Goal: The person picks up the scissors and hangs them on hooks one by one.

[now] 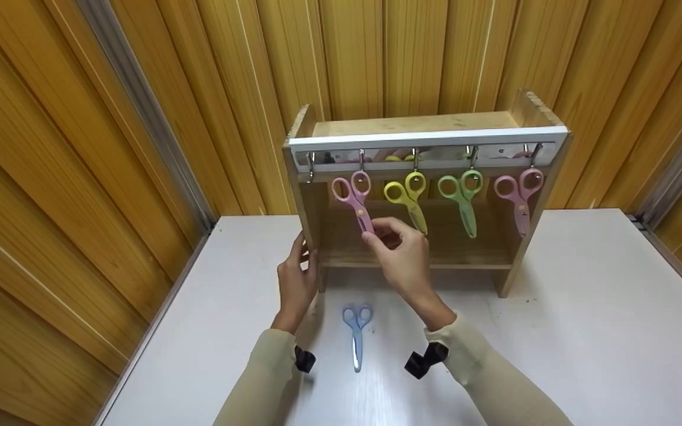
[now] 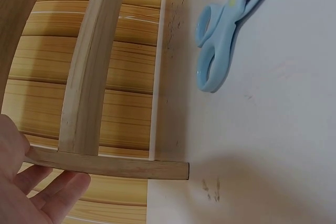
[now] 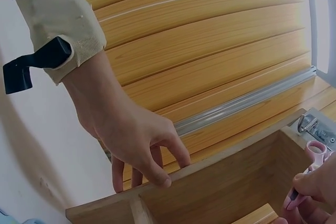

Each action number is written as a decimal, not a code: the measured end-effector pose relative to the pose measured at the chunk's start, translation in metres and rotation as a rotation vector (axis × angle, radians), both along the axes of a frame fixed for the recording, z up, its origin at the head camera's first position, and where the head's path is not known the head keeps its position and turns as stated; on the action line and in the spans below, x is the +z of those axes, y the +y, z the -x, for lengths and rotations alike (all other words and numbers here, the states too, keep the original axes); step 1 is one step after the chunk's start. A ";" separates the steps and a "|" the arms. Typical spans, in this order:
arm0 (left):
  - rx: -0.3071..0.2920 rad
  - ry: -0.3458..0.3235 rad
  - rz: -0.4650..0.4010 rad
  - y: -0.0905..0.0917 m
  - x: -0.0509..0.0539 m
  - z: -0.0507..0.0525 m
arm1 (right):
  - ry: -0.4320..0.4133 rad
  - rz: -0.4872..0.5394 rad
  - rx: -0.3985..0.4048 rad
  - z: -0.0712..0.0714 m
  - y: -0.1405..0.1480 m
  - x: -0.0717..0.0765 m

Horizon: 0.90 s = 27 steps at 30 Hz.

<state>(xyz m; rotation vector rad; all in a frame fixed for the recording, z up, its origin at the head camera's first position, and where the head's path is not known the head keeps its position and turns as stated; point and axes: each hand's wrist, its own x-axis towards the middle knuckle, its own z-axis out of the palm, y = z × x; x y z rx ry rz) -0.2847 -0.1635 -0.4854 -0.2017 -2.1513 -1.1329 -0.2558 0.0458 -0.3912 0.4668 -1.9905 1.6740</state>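
Note:
My right hand [image 1: 403, 254] pinches the lower end of pink scissors [image 1: 360, 208], whose handle loop is at the second hook from the left. In the right wrist view the pink scissors [image 3: 316, 153] are between my thumb and fingers. My left hand [image 1: 298, 284] grips the left side panel of the wooden rack [image 1: 418, 265]; in the left wrist view the fingers [image 2: 55, 190] curl around the panel's edge. Yellow scissors [image 1: 413, 207], green scissors [image 1: 465, 204] and another pink pair [image 1: 521, 201] hang to the right. Light blue scissors [image 1: 357, 334] lie on the table below the rack.
The leftmost hook [image 1: 311, 167] on the metal strip [image 1: 436, 139] holds nothing. The white table [image 1: 601, 331] extends on both sides of the rack. Wood-patterned panels [image 1: 353, 59] stand behind and at the left and right, with metal rails at the corners.

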 end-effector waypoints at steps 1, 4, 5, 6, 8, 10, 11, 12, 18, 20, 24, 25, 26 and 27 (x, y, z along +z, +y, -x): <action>0.001 -0.001 0.002 0.000 0.000 0.000 | 0.000 -0.002 -0.002 0.000 0.000 -0.001; 0.001 -0.012 0.002 0.000 0.000 0.000 | 0.002 -0.010 -0.008 0.001 0.000 -0.002; -0.001 -0.017 0.000 0.000 0.000 0.000 | 0.004 -0.012 -0.012 0.001 0.000 -0.003; -0.005 -0.021 -0.003 0.000 0.000 0.000 | 0.008 -0.013 -0.015 0.001 0.000 -0.003; -0.008 -0.028 -0.008 0.000 0.000 0.000 | 0.012 -0.015 -0.023 0.002 -0.001 -0.004; -0.007 -0.030 -0.007 0.000 0.000 0.000 | 0.017 -0.017 -0.030 0.003 -0.001 -0.006; -0.006 -0.026 -0.005 -0.001 0.000 0.000 | 0.019 -0.018 -0.035 0.004 -0.001 -0.006; -0.006 -0.021 -0.003 -0.001 0.000 0.000 | 0.022 -0.017 -0.039 0.004 -0.002 -0.007; -0.009 0.002 0.001 -0.001 -0.001 0.001 | 0.038 -0.018 -0.073 0.006 -0.001 -0.009; -0.002 0.011 0.009 -0.001 -0.002 0.001 | 0.045 -0.020 -0.079 0.007 -0.001 -0.010; 0.010 0.018 0.020 -0.001 -0.002 0.001 | 0.057 -0.025 -0.084 0.008 -0.001 -0.012; 0.012 0.016 0.020 -0.001 -0.002 0.001 | 0.059 -0.026 -0.086 0.008 -0.001 -0.013; 0.013 0.015 0.019 -0.001 -0.002 0.001 | 0.059 -0.028 -0.091 0.008 -0.001 -0.014; 0.015 0.014 0.019 0.000 -0.002 0.001 | 0.059 -0.030 -0.097 0.008 -0.001 -0.015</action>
